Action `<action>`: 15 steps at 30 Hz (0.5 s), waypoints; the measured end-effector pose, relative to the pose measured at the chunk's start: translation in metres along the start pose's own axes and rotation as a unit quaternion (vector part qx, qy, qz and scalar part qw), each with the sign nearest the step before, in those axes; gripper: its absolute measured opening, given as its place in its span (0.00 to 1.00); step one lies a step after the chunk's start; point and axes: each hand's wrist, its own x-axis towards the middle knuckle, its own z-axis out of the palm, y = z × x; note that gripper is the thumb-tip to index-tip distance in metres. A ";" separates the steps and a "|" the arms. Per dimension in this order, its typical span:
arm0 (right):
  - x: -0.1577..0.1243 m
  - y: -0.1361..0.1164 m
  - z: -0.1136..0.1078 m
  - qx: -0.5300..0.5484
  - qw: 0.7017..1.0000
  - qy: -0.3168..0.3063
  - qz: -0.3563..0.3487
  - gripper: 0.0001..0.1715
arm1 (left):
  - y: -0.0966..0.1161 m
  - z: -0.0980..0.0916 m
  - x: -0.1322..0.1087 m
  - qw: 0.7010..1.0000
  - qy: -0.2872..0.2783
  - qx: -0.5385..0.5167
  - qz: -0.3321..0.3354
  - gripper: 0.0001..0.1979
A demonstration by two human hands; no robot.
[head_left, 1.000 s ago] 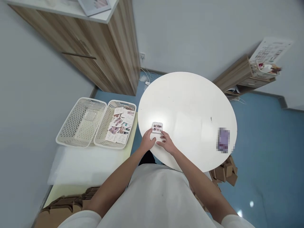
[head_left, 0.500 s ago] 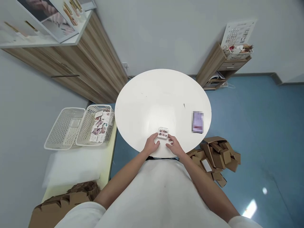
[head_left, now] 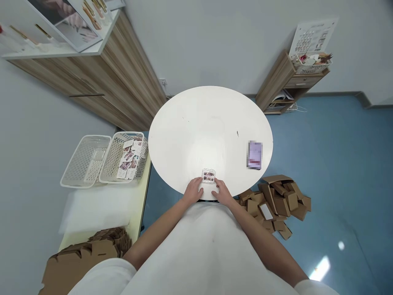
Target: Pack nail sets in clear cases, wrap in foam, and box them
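Note:
A small clear box of press-on nails (head_left: pixel 208 176) lies near the front edge of the round white table (head_left: pixel 211 127). My left hand (head_left: pixel 194 191) rests at its left side and my right hand (head_left: pixel 222 191) at its right side. Fingers of both hands curl against the box and touch it. The box sits flat on the table between them.
A blurred purple item (head_left: pixel 254 155) lies at the table's right. Two white baskets (head_left: pixel 104 159) stand on a low bench at left, one with nail cards. Cardboard boxes (head_left: pixel 276 203) lie on the blue floor at right and at lower left. Wooden cabinets stand at the back.
My view turned from the baskets toward the table's middle. The box and both hands came closer to the table's front edge.

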 end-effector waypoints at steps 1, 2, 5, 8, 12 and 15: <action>-0.001 -0.003 0.001 0.001 1.000 0.017 0.012 0.37 | -0.001 -0.002 0.001 1.000 -0.001 0.009 0.011 0.25; -0.002 -0.007 0.001 0.006 0.999 0.034 0.026 0.36 | -0.002 -0.004 0.001 1.000 -0.001 0.018 0.023 0.25; -0.008 -0.016 0.002 0.059 0.993 0.065 0.076 0.33 | -0.005 -0.012 0.006 0.997 -0.011 0.042 0.070 0.27; -0.018 -0.018 0.007 0.186 0.974 0.041 0.121 0.28 | -0.006 -0.020 0.013 0.988 -0.045 0.075 0.126 0.30; -0.027 -0.016 0.021 0.328 0.932 0.011 0.154 0.25 | -0.009 -0.023 0.025 0.976 -0.093 0.113 0.160 0.35; -0.025 -0.020 0.031 0.327 0.934 0.032 0.141 0.25 | -0.009 -0.021 0.032 0.976 -0.091 0.116 0.159 0.33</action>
